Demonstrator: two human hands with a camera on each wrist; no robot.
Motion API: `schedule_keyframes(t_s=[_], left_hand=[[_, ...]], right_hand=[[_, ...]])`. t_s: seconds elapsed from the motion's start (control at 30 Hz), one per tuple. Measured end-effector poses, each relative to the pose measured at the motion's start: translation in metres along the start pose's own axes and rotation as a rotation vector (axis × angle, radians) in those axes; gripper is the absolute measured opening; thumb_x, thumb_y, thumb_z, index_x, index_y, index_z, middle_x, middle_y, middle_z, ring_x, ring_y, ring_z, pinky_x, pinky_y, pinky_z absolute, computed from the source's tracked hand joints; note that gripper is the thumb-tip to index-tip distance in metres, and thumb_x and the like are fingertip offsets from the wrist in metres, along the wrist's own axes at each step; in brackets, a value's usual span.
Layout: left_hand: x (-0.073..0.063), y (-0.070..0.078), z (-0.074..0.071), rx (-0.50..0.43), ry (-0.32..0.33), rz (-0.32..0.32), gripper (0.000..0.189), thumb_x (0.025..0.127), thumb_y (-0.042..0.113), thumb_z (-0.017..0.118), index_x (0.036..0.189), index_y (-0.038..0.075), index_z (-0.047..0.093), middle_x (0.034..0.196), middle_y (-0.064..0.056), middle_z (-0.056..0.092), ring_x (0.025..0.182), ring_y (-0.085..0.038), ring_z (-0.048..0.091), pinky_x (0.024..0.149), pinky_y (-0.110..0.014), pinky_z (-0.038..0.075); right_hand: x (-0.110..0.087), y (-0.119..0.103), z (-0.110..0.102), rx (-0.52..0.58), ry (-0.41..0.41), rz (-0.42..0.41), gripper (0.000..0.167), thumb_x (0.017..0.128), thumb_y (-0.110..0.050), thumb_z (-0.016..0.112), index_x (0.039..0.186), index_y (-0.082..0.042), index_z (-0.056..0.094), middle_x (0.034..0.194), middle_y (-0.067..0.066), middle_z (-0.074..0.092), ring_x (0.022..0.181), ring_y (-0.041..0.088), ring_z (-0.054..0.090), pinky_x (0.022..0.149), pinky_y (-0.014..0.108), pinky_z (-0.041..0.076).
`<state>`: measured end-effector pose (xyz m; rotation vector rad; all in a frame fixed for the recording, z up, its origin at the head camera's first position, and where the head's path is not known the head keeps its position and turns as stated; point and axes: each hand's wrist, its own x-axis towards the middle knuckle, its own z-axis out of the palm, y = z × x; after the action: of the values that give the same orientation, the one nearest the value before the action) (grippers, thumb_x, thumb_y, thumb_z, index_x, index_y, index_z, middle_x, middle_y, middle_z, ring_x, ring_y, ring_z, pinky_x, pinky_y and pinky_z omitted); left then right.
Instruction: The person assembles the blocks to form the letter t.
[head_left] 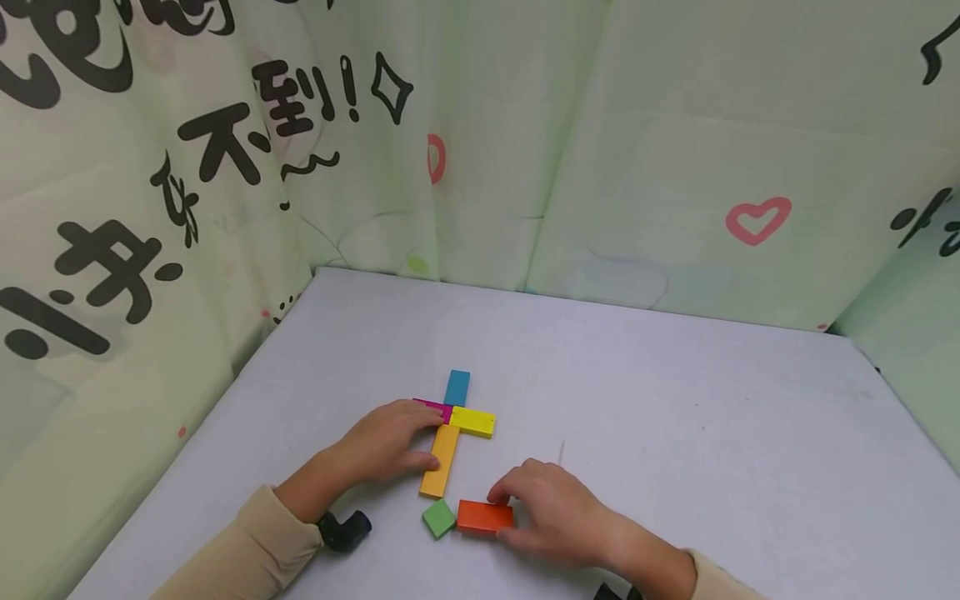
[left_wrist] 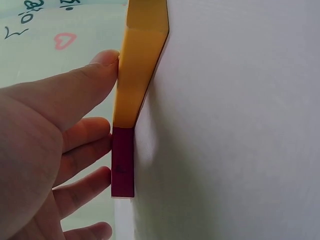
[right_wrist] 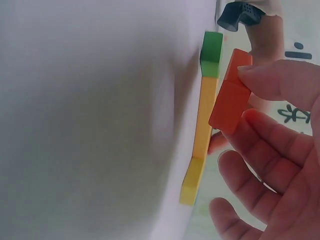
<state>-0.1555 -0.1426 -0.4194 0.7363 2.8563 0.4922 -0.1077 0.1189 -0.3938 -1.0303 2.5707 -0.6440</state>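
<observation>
An orange block (head_left: 441, 461) lies flat on the table, with a magenta block (left_wrist: 123, 162) and a yellow block (head_left: 473, 422) at its far end and a blue block (head_left: 457, 388) beyond. My left hand (head_left: 393, 439) rests over them: the thumb touches the orange block and the fingertips are at the magenta one, partly covering it in the head view. Between thumb and forefinger, my right hand (head_left: 558, 512) pinches a red block (right_wrist: 231, 102), which looks raised off the table in the right wrist view. A green block (head_left: 438, 519) lies just left of it, near the orange block's near end.
The white table (head_left: 675, 425) extends to the right and behind the blocks. Pale green curtains (head_left: 645, 150) with black lettering and hearts enclose its back and sides. A black wrist device (head_left: 347, 532) sticks out beside the left cuff.
</observation>
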Motion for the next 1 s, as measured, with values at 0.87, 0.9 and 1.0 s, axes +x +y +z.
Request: schedule_keyframes(t_s=[0.87,0.9,1.0], left_hand=[[0.001,0.0,-0.001,-0.007,-0.016,-0.022,0.059,0.083,0.037,0.082,0.133,0.011,0.065,0.133,-0.004,0.063,0.126,-0.025,0.053,0.105,-0.046,0.045],[0.001,0.0,-0.001,-0.007,-0.017,-0.021,0.059,0.083,0.037,0.082,0.133,0.011,0.064,0.133,-0.003,0.062,0.126,-0.025,0.053,0.105,-0.046,0.045],[0.001,-0.001,0.0,-0.008,-0.017,-0.016,0.059,0.084,0.037,0.082,0.133,0.011,0.064,0.133,-0.003,0.062,0.126,-0.025,0.053,0.105,-0.046,0.045]], right_hand=[[-0.005,-0.006,0.017,-0.063,-0.064,-0.037,0.027,0.087,-0.03,0.078,0.11,-0.018,0.072,0.095,-0.02,0.062,0.088,0.0,0.051,0.082,0.025,0.049],[-0.005,-0.006,0.017,-0.07,-0.063,-0.037,0.027,0.087,-0.03,0.078,0.11,-0.018,0.072,0.095,-0.02,0.062,0.088,0.0,0.051,0.081,0.025,0.049],[-0.005,-0.007,0.018,-0.088,-0.063,-0.032,0.028,0.086,-0.031,0.079,0.11,-0.018,0.072,0.094,-0.019,0.061,0.087,0.0,0.05,0.08,0.025,0.049]])
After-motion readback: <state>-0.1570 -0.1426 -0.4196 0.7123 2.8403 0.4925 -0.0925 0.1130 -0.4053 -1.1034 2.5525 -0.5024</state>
